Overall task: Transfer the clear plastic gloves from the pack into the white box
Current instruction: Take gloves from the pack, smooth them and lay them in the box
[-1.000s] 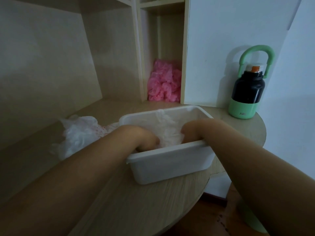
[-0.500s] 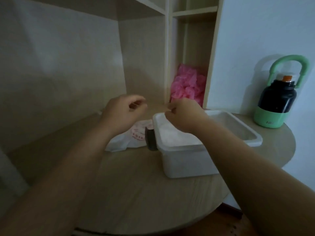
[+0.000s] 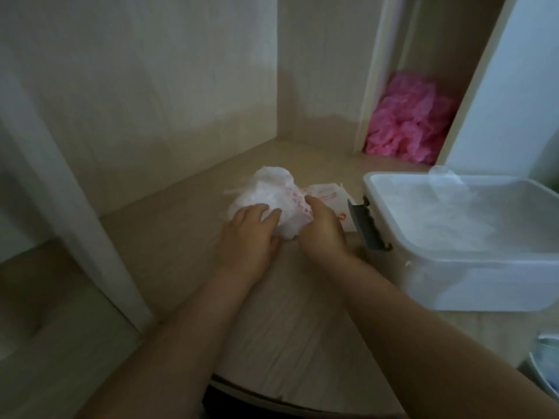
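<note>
Dim light. Pale wood-grain desk [image 3: 302, 328] with a rounded front edge, boxed in by matching wood panels [image 3: 151, 86] at back and left. Narrow alcove back right holds a pink plastic bundle [image 3: 408, 122]; white wall [image 3: 514, 86] beside it.

Pack [image 3: 272, 195] lies crumpled mid-desk, just left of the box [image 3: 484, 285]. Red print on the pack, too blurred to read.

Left hand [image 3: 248, 234]: fingers near straight, laid on the pack's near side. Right hand [image 3: 323, 228]: curled onto the pack's right edge, fingertips hidden.

Box at right edge, grey handle [image 3: 367, 229] on its left end. Gloves [image 3: 447, 219] piled inside, one sticking up past the back rim.
</note>
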`<act>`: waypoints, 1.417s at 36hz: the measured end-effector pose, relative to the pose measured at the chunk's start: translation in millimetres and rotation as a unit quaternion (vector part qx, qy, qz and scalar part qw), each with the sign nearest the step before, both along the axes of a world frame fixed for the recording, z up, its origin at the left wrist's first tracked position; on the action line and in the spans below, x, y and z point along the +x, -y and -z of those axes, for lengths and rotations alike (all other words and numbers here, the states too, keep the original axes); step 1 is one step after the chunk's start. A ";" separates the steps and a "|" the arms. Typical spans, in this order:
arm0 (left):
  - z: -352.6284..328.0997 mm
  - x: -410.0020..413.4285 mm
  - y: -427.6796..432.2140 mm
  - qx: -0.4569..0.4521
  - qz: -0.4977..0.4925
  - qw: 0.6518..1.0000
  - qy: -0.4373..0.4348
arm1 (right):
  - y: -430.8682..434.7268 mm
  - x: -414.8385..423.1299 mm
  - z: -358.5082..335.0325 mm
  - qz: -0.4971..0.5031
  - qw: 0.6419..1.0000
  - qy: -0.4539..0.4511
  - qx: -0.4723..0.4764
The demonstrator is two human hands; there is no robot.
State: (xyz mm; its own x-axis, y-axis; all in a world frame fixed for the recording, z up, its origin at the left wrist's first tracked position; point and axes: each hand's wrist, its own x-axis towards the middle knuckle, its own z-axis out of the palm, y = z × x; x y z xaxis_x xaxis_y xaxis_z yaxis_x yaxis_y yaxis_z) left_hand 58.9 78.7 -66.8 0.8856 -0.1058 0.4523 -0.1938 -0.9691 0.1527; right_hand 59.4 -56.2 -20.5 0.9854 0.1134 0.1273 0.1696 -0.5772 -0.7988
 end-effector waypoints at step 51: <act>-87.8 -13.7 -14.0 -0.534 0.105 0.799 0.254 | -19.6 -20.3 -64.8 -0.099 0.951 0.094 0.276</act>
State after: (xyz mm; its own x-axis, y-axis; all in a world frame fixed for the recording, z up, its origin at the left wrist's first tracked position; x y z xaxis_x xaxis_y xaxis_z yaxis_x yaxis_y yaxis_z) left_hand 45.2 92.7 21.0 0.5728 0.4588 0.6793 -0.6352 -0.2754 0.7216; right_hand 39.1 -36.6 44.3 0.9053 0.1596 0.3937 0.4017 -0.0197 -0.9156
